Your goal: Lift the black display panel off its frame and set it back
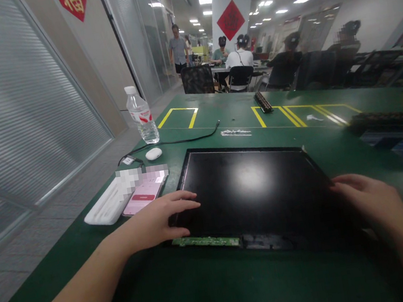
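A flat black LCD screen panel (253,193) lies face up on the green table, with a light glaring off its surface. Along its near edge a narrow green circuit board (205,241) shows. My left hand (159,220) rests at the panel's left edge, fingers stretched over the border and the thumb apart from them. At the opposite side, my right hand (369,196) has its fingertips closed on the panel's right edge; part of that grip is hidden.
To the left are a phone (146,197), a white case-like object (106,200), an earbud case (154,153), a black cable (188,139) and a water bottle (142,117). Dark strip-like parts (263,102) lie beyond the panel. People sit and stand in the background.
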Tool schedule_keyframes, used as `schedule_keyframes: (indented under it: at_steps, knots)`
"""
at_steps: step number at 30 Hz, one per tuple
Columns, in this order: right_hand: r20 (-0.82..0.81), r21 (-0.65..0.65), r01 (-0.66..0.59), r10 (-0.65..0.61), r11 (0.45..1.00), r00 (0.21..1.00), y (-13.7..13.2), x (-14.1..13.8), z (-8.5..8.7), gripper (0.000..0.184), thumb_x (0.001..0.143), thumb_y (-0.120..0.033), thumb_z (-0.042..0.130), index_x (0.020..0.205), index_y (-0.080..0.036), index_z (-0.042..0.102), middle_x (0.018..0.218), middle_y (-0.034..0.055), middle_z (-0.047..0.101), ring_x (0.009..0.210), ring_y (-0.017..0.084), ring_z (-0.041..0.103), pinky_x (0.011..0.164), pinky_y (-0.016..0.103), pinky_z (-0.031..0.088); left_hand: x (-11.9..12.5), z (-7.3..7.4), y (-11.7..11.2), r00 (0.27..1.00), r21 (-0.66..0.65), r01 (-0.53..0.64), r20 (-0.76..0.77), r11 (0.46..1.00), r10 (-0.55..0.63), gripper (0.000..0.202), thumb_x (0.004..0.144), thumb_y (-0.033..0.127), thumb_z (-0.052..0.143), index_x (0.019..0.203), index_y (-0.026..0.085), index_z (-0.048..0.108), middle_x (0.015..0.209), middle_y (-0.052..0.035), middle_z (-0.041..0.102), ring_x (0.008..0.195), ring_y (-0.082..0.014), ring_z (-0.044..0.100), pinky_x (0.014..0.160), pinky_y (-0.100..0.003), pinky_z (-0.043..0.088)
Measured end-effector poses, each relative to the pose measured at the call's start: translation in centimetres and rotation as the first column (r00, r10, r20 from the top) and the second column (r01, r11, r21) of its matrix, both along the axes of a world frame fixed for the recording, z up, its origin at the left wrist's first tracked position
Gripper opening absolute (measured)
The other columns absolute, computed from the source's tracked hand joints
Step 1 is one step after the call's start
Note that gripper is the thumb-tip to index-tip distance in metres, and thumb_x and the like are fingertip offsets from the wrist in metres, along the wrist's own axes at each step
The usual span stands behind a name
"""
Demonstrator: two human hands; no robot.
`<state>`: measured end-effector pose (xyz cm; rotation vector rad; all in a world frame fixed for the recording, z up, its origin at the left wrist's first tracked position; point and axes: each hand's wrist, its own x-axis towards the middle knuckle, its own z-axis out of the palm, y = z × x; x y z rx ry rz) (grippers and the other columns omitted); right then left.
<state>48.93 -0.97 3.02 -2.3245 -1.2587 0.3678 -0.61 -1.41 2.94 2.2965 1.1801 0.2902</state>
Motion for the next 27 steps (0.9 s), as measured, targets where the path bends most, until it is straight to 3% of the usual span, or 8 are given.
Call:
schedule_keyframes:
  at_steps: [10,27]
  knots:
    - [-0.019,-0.017,0.019,-0.020,1.000,1.000,0.05,-0.45,0.43,0.033,0.061,-0.051,0.061,0.081,-0.028,0.074,0.083,0.0097,0.079,0.095,0.038,0.071,0.086,0.047,0.051,0.18,0.17,-0.01,0.997,0.055,0.077,0.007,0.996,-0.078,0.054,0.086,0.022,0.078,0.137,0.038,0.074,0.156,-0.0031,0.063,0.134,-0.0299,0.067,0.110,-0.042,0.055]
    - [-0.032,-0.021,0.019,-0.020,1.000,0.999,0.16,0.01,-0.21,0.034,0.063,-0.050,0.061,0.085,-0.028,0.075,0.088,0.0083,0.080,0.100,0.037,0.070,0.089,0.044,0.049,0.17,-0.26,-0.06,0.994,0.100,0.108,0.018,0.989,-0.110,0.051,0.088,0.020,0.074,0.136,0.037,0.074,0.154,-0.0023,0.066,0.132,-0.0280,0.069,0.110,-0.038,0.055]
